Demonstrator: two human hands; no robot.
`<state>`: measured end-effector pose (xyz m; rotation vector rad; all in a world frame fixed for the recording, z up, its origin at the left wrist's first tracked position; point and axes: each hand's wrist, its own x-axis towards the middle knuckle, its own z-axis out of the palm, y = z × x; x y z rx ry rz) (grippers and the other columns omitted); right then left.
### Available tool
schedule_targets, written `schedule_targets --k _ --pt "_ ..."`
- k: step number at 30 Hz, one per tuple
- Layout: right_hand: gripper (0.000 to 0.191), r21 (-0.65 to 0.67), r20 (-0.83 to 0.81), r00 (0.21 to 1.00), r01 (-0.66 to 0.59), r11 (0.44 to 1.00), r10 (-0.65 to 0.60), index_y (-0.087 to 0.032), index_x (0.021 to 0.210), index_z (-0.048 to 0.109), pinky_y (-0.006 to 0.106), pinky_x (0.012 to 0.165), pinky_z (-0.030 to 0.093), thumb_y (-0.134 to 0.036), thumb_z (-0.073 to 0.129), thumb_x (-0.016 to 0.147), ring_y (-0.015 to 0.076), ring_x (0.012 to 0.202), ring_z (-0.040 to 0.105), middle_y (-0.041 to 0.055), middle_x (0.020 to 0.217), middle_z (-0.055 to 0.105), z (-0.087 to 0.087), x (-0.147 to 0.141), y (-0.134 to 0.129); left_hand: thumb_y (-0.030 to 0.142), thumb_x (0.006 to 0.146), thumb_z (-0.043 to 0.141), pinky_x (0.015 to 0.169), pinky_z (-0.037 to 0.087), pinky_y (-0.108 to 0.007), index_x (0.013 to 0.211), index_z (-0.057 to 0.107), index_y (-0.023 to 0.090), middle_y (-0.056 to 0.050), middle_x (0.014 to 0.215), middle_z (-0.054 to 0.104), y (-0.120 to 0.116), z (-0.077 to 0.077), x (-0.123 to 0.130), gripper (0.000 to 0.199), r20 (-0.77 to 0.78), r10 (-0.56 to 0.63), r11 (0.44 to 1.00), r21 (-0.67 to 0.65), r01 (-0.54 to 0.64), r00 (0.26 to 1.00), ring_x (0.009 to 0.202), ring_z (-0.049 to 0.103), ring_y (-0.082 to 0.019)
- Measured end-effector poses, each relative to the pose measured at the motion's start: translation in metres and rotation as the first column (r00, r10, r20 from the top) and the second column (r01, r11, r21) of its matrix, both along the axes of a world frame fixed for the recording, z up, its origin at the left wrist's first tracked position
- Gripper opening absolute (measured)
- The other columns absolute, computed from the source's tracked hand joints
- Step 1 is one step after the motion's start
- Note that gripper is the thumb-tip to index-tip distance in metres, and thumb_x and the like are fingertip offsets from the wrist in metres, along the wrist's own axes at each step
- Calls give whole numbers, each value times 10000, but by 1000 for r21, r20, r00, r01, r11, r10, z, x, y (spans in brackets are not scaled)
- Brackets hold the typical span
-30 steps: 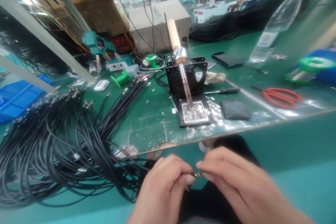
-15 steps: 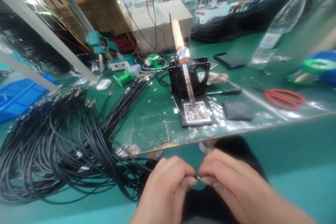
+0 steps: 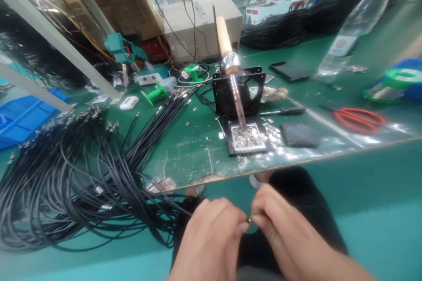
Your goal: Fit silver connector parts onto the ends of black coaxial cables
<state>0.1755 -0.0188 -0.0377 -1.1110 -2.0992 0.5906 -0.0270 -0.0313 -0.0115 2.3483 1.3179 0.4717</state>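
My left hand [image 3: 214, 232] is closed in a pinch, above my lap and in front of the table edge. A black cable [image 3: 178, 205] runs from the bundle on the left into it, and a short dark end with a brassy glint [image 3: 249, 220] shows past its thumb. My right hand [image 3: 280, 228] pinches at the tip of that same end with thumb and forefinger. The two hands nearly meet there. How much of the tip lies between the right fingers is hidden.
A big bundle of black cables [image 3: 108, 175] hangs over the table's left edge. A wooden-handled soldering iron [image 3: 227, 48] leans on a black fan frame [image 3: 239, 92], its tip in a small tray [image 3: 233, 145]. Red-handled scissors [image 3: 359, 120] and a bottle [image 3: 356, 26] are at right.
The right hand has turned slightly, with its knuckles more raised, and a small gap has opened between the hands. The left hand still pinches the cable. The view has tilted slightly downward.
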Motion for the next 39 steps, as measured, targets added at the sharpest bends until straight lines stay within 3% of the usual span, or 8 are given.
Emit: schedule_targets --k 5,11,15,23,28,32,36,39 --pt "251 -37 -152 980 126 991 -130 -181 849 503 87 660 469 -165 436 1090 28 697 522 -21 798 525 10 8 2 125 1044 513 700 475 -305 963 675 207 -26 861 700 0 -4 -2 199 44 56 998 3 -56 997 769 628 -197" --pt "77 -27 -158 985 61 998 -64 -209 991 598 75 752 518 -147 576 1031 22 801 610 -25 900 596 4 15 -5 119 1052 530 768 489 -303 1008 653 214 -19 903 687 -1 -7 0 161 112 96 994 37 -100 989 817 635 -182" --pt "153 -20 -147 989 18 1000 -21 -236 1108 607 99 835 543 -113 592 1018 37 899 643 -5 988 609 -6 10 -8 98 1039 538 801 496 -311 999 643 213 -12 896 679 -1 -7 2 161 121 92 992 70 -101 988 814 630 -177" --pt "222 166 -76 997 -9 986 22 -209 971 613 117 625 488 -57 460 1025 43 697 587 4 871 539 -11 2 1 71 1035 512 770 499 -312 1041 637 225 -6 887 664 -3 -12 -1 198 118 50 995 77 -59 992 803 619 -180" --pt "209 166 -66 998 6 986 5 -204 989 584 140 708 536 -44 454 1023 62 763 598 6 892 569 -18 0 1 71 1028 518 709 500 -295 1046 611 234 -4 891 673 -2 -13 1 189 109 56 994 90 -66 992 800 636 -179" --pt "220 177 -105 992 82 981 -64 -200 930 537 145 651 494 -50 415 1034 62 697 546 -6 844 536 -19 -9 0 71 1018 542 690 517 -288 1067 593 241 -9 905 690 -4 -18 5 184 94 87 973 206 -105 992 829 677 -188" --pt "229 126 -155 968 219 967 -199 -187 889 520 118 665 470 -57 410 1042 44 720 551 -6 839 533 -13 -21 -3 92 1003 583 720 539 -311 1097 614 222 -50 979 724 -8 -29 12 163 54 177 911 369 -184 983 877 703 -219" --pt "226 93 -185 944 294 951 -274 -180 865 524 100 677 468 -96 433 1055 35 722 559 -11 819 546 -13 -23 -5 91 994 609 744 532 -323 1089 626 217 -39 932 717 -9 -31 17 159 70 210 887 407 -220 975 867 692 -226"
